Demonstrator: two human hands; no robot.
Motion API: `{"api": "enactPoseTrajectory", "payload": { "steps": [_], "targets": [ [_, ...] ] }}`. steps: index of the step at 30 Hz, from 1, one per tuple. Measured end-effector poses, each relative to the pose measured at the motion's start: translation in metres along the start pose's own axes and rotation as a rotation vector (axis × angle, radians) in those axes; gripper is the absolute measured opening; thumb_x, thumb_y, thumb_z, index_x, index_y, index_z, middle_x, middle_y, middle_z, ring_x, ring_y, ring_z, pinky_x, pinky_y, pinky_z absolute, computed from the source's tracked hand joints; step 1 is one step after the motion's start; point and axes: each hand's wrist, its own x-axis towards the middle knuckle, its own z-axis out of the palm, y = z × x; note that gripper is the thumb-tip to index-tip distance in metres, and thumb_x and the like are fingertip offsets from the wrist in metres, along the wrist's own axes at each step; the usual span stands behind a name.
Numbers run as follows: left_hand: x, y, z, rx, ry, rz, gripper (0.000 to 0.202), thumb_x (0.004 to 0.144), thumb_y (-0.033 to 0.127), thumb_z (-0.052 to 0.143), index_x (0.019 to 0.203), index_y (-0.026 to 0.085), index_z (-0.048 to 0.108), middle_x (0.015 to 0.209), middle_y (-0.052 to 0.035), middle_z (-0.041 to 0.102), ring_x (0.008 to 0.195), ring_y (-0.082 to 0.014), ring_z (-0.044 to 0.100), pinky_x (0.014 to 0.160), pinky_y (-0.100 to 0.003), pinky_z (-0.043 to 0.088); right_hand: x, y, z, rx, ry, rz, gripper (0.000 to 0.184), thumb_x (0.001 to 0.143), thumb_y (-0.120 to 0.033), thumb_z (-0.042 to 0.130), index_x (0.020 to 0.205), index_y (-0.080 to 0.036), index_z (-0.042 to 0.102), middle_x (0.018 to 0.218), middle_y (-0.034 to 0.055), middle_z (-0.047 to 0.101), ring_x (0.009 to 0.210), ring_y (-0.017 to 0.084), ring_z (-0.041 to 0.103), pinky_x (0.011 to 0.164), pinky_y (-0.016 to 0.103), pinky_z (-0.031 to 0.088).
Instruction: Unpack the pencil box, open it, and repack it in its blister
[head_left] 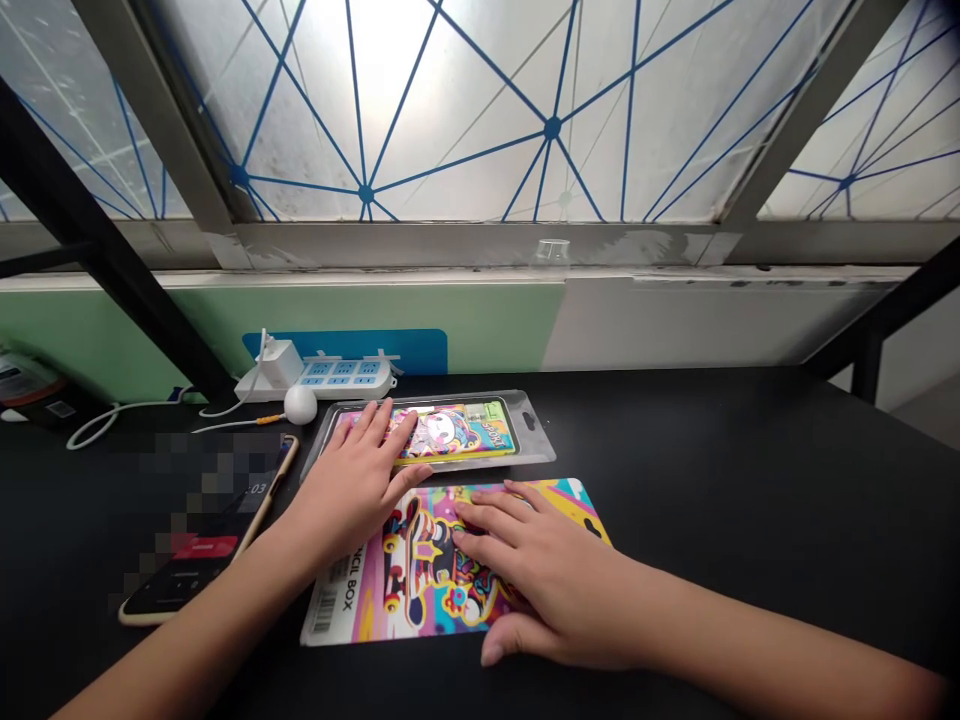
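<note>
A colourful pencil box [450, 432] lies in a clear plastic blister tray [534, 440] on the black table. Resting on its left part is my left hand [369, 455], fingers spread flat. Nearer to me lies a bright printed backing card [420, 570], with a skateboard picture, a barcode and the words "ncil box" at its left edge. Across the card's right half my right hand [551, 570] lies palm down, fingers stretched out and thumb apart, covering part of the print. Neither hand grips anything.
At left a phone [217, 540] in a beige case lies beside my left forearm. Behind it stand a white power strip [345, 377] with a plugged-in adapter [279, 365], cables and a round white object [300, 405]. A dark bottle [37, 385] is far left. Black frame bars [112, 230] flank the table.
</note>
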Motion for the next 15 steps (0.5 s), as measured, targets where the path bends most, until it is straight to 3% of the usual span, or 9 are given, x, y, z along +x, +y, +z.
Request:
{"api": "enactPoseTrajectory", "payload": {
  "steps": [2, 5, 9, 15],
  "targets": [
    [-0.003, -0.001, 0.002, 0.006, 0.026, -0.017, 0.071, 0.104, 0.064, 0.032, 0.160, 0.021, 0.037, 0.168, -0.0158, 0.028, 0.156, -0.0348, 0.021, 0.121, -0.059, 0.024, 0.002, 0.002, 0.000, -0.017, 0.075, 0.023, 0.059, 0.096, -0.066, 0.052, 0.130, -0.018, 0.063, 0.136, 0.0165, 0.066, 0.121, 0.035, 0.060, 0.113, 0.058, 0.034],
    [-0.005, -0.004, 0.001, 0.011, 0.021, -0.027, 0.072, 0.103, 0.065, 0.032, 0.160, 0.021, 0.038, 0.168, -0.0158, 0.028, 0.156, -0.0355, 0.023, 0.121, -0.059, 0.024, 0.006, 0.006, 0.002, -0.067, 0.192, 0.141, 0.045, 0.099, -0.055, 0.053, 0.117, -0.016, 0.065, 0.114, 0.0157, 0.069, 0.104, 0.032, 0.062, 0.098, 0.054, 0.042],
    [-0.005, -0.005, -0.001, 0.025, -0.015, -0.037, 0.071, 0.103, 0.064, 0.033, 0.161, 0.023, 0.033, 0.168, -0.0166, 0.027, 0.156, -0.0358, 0.022, 0.121, -0.059, 0.026, 0.010, 0.011, 0.006, -0.169, 0.246, 0.277, 0.039, 0.097, -0.049, 0.059, 0.117, -0.015, 0.062, 0.111, 0.0155, 0.066, 0.101, 0.034, 0.059, 0.088, 0.051, 0.043],
    [-0.004, -0.005, -0.003, 0.077, -0.014, -0.019, 0.066, 0.104, 0.062, 0.033, 0.161, 0.029, 0.034, 0.168, -0.0171, 0.028, 0.156, -0.0349, 0.021, 0.119, -0.059, 0.028, 0.009, 0.011, 0.007, -0.207, 0.280, 0.291, 0.021, 0.097, -0.041, 0.061, 0.099, -0.020, 0.058, 0.101, 0.0091, 0.064, 0.094, 0.029, 0.058, 0.085, 0.045, 0.040]
  ]
}}
